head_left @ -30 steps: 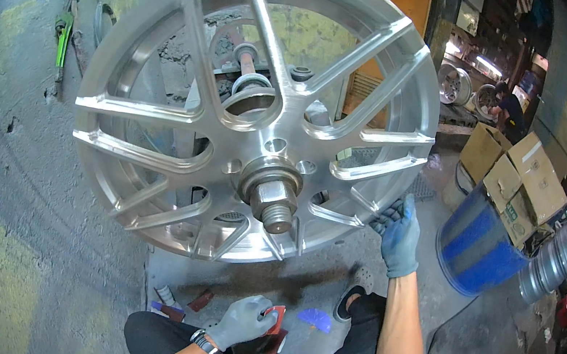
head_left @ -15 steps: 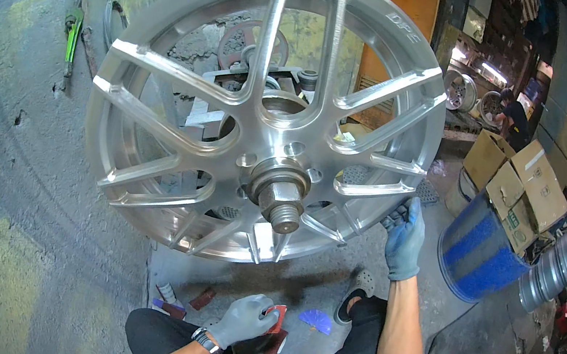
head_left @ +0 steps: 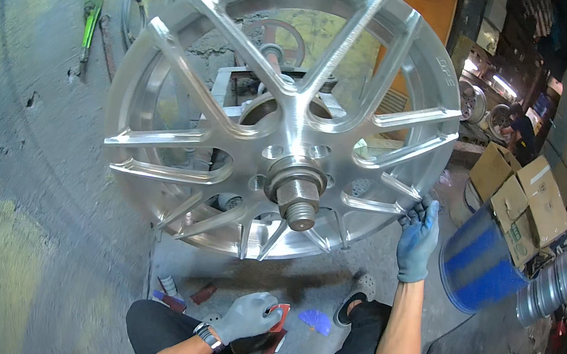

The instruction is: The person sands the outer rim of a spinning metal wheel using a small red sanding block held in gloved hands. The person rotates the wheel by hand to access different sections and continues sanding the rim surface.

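A large silver alloy wheel with paired spokes fills the upper middle, mounted upright on a shaft. A big hex nut on a threaded end sits at its hub. At the lower right rim is my gloved right hand, its fingers closed at the rim's edge, their tips partly hidden. Low in front of my lap, my gloved left hand pinches a small red sheet of sandpaper, apart from the wheel.
More dark-red sandpaper pieces and a purple fan-shaped piece lie on the floor. Cardboard boxes top a blue drum at right, beside stacked wheels. A green-handled tool hangs on the left wall. Another person works far right.
The wheel has turned clockwise, its spokes and lettering moving round to the right. My right hand stays at the rim; my left hand still holds the sandpaper. The view has shifted slightly.
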A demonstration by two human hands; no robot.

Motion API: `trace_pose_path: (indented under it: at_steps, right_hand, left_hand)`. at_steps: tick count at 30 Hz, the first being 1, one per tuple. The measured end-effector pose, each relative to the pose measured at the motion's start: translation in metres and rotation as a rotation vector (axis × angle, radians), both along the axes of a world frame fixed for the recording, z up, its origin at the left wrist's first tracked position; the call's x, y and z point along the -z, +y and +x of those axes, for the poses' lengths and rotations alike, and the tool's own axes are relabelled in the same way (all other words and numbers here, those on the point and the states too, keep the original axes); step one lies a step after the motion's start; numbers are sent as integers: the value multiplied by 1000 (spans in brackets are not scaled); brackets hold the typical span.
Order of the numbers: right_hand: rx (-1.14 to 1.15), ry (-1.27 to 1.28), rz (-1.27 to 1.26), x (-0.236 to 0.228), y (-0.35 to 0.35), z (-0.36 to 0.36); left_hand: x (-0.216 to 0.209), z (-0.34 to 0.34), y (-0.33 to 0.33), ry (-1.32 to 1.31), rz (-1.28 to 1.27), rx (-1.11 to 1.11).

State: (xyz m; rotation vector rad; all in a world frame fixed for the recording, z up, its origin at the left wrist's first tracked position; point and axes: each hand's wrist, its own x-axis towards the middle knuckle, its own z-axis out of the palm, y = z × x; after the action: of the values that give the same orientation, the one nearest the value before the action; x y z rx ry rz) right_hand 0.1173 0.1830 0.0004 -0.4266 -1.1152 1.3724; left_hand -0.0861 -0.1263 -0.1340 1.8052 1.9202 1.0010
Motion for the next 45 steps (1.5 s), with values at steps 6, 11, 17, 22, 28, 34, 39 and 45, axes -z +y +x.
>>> trace_pose_path:
  at_steps: [6,11,17,22,28,34,39,45]
  right_hand:
    - [-4,2,-3,17,6,0]
    - [-37,41,-176,36,2,-4]
    - [-58,-2,-309,31,-2,-8]
    - [43,93,-110,14,5,-3]
    - [-8,59,-195,26,0,-2]
    - [-44,64,-241,40,0,1]
    - [-152,78,-232,44,-1,5]
    - [-132,123,-258,44,-3,-2]
  left_hand:
    - [-1,-2,5,-10,2,7]
    - [-5,-2,5,1,-18,19]
    - [1,-1,0,7,19,32]
    - [-6,-1,-1,-11,8,35]
    - [-5,0,-2,3,14,-5]
    - [1,4,2,-31,85,-33]
    - [-9,2,2,-10,22,-21]
    - [-11,1,-1,-12,31,-15]
